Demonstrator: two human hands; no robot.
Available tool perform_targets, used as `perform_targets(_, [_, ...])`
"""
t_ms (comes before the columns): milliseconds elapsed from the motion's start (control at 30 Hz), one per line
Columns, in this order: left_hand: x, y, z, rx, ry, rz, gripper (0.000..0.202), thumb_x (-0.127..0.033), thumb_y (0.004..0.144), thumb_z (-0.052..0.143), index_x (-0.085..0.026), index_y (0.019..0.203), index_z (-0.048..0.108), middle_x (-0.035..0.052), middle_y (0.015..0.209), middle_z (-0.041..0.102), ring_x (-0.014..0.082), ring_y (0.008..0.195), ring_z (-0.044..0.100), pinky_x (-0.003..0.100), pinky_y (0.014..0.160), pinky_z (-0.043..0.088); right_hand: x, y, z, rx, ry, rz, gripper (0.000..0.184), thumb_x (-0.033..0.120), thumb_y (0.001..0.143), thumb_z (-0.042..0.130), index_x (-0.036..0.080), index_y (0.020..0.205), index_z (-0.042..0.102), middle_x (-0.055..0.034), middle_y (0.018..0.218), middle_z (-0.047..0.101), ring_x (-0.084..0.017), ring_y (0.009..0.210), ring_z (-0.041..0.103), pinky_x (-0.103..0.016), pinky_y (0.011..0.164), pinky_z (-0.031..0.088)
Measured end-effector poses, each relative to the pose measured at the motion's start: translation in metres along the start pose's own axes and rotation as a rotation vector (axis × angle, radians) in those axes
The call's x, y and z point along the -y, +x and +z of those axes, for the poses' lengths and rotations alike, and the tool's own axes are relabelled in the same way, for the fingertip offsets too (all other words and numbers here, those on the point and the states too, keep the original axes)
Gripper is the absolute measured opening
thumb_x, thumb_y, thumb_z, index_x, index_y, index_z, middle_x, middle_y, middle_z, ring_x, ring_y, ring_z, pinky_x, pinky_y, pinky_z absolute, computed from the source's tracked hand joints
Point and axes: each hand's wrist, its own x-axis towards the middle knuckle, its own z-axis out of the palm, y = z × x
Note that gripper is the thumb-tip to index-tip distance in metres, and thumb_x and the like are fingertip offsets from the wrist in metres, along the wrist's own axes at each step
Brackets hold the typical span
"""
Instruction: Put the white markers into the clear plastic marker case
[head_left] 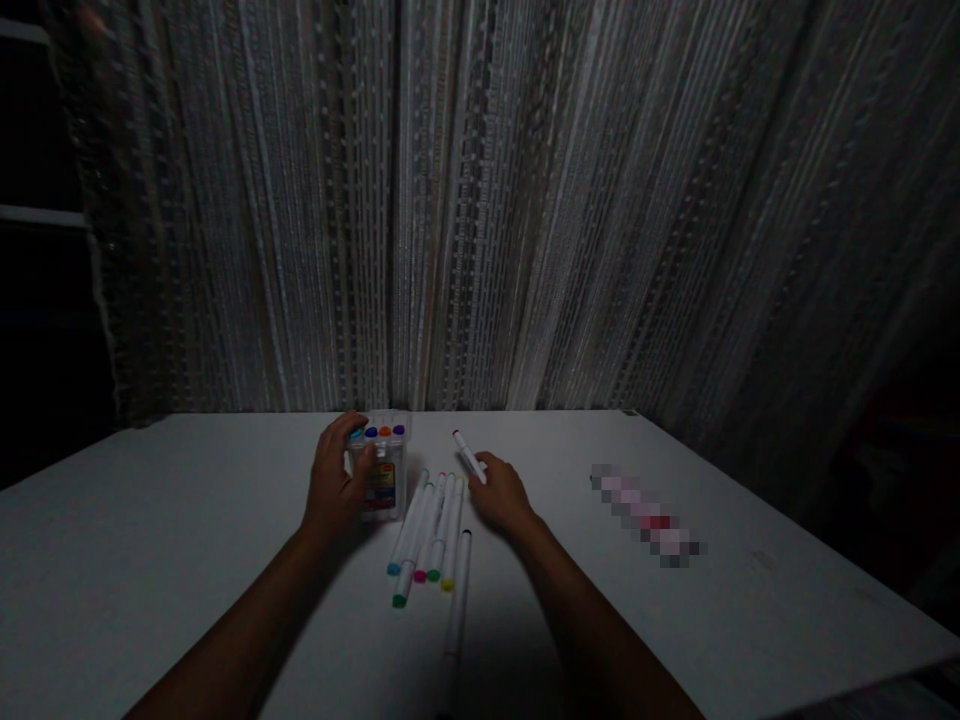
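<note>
My left hand (341,473) is wrapped round a clear plastic marker case (399,490), which stands upright on the white table. Marker ends in light blue, dark blue, orange and purple show at the top of the case. A white marker (468,455) with a red tip end is pinched in my right hand (501,492), tilted up and to the left. Between my hands lies a loose group of several white markers (427,530) with blue, green, pink and yellow ends. One more marker (460,590) with a dark end lies closer to me.
A pixelated, blurred long object (645,515) lies on the right side of the white table (720,620). Behind the table's far edge hangs a striped grey curtain (480,220). Dark shelving shows at the far left.
</note>
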Motion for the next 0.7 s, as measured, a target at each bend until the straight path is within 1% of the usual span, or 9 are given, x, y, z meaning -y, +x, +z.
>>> perform_targets(67, [0.0,0.0,0.0,-0.004,-0.008,0.002,0.035,-0.04,0.085,0.041,-0.019,0.112,0.048,0.0092,0.115,0.051,0.0242,0.113,0.046,0.042,0.1,0.036,0.0,0.001,-0.001,-0.046,0.059,-0.022,0.029,0.022,0.08,0.047,0.018,0.107,0.056,-0.0049,0.082,0.062,-0.015,0.069,0.054,-0.023,0.061,0.037])
perform_targets(167, [-0.001,0.0,0.001,-0.005,-0.016,0.009,0.035,-0.04,0.085,0.041,-0.019,0.112,0.048,0.0094,0.115,0.052,0.0245,0.113,0.046,0.044,0.1,0.036,0.007,0.003,-0.007,-0.08,0.286,-0.043,0.033,0.028,0.085,0.039,0.017,0.114,0.05,-0.0015,0.072,0.057,-0.013,0.058,0.05,-0.022,0.052,0.038])
perform_targets(233, [0.0,0.0,0.002,-0.004,-0.017,0.008,0.035,-0.04,0.085,0.041,-0.019,0.112,0.048,0.0098,0.115,0.052,0.0246,0.113,0.047,0.044,0.1,0.036,0.018,0.005,-0.016,-0.066,0.453,-0.07,0.04,0.032,0.086,0.036,0.016,0.12,0.046,0.0016,0.063,0.052,-0.012,0.049,0.045,-0.021,0.046,0.036])
perform_targets(300, [0.0,0.0,0.002,-0.005,-0.025,-0.005,0.035,-0.039,0.085,0.042,-0.019,0.113,0.048,0.0103,0.115,0.052,0.0245,0.113,0.047,0.044,0.099,0.037,0.034,0.008,-0.03,-0.058,0.525,-0.133,0.043,0.033,0.085,0.036,0.013,0.121,0.048,0.0029,0.059,0.047,-0.012,0.047,0.042,-0.021,0.045,0.035])
perform_targets(367, [-0.001,0.0,0.003,-0.009,-0.04,-0.029,0.037,-0.04,0.085,0.042,-0.019,0.115,0.047,0.0107,0.116,0.052,0.0244,0.113,0.047,0.044,0.099,0.038,0.053,0.012,-0.048,-0.03,0.483,-0.21,0.039,0.027,0.083,0.039,0.013,0.116,0.054,0.003,0.058,0.047,-0.011,0.049,0.042,-0.021,0.047,0.035])
perform_targets(433, [-0.001,-0.001,0.003,-0.014,-0.061,-0.059,0.039,-0.04,0.085,0.043,-0.019,0.118,0.045,0.0112,0.116,0.052,0.0241,0.112,0.049,0.043,0.097,0.039,0.074,0.018,-0.067,0.052,0.372,-0.27,0.034,0.019,0.079,0.041,0.014,0.106,0.062,0.0034,0.058,0.047,-0.01,0.05,0.041,-0.02,0.049,0.034])
perform_targets(533, [-0.001,-0.001,0.003,-0.012,-0.075,-0.076,0.04,-0.038,0.085,0.044,-0.019,0.12,0.043,0.0119,0.117,0.051,0.0241,0.111,0.049,0.043,0.096,0.04,0.104,0.029,-0.092,0.146,0.17,-0.343,0.021,0.013,0.075,0.047,0.011,0.078,0.067,0.003,0.056,0.048,-0.009,0.052,0.042,-0.02,0.05,0.031])
perform_targets(600, [-0.001,-0.001,0.003,-0.007,-0.065,-0.048,0.038,-0.037,0.085,0.044,-0.019,0.118,0.043,0.0123,0.118,0.05,0.0243,0.113,0.047,0.044,0.098,0.039,0.122,0.037,-0.102,0.199,0.039,-0.361,0.015,0.014,0.073,0.053,0.01,0.065,0.065,0.0028,0.052,0.048,-0.009,0.052,0.044,-0.021,0.05,0.03])
perform_targets(700, [0.001,-0.001,0.004,-0.012,-0.054,-0.007,0.034,-0.035,0.086,0.043,-0.019,0.116,0.045,0.0123,0.117,0.05,0.0242,0.114,0.046,0.045,0.1,0.037,0.148,0.048,-0.103,0.242,-0.105,-0.396,0.01,0.016,0.068,0.063,0.011,0.061,0.064,0.0033,0.049,0.049,-0.009,0.052,0.046,-0.02,0.05,0.029])
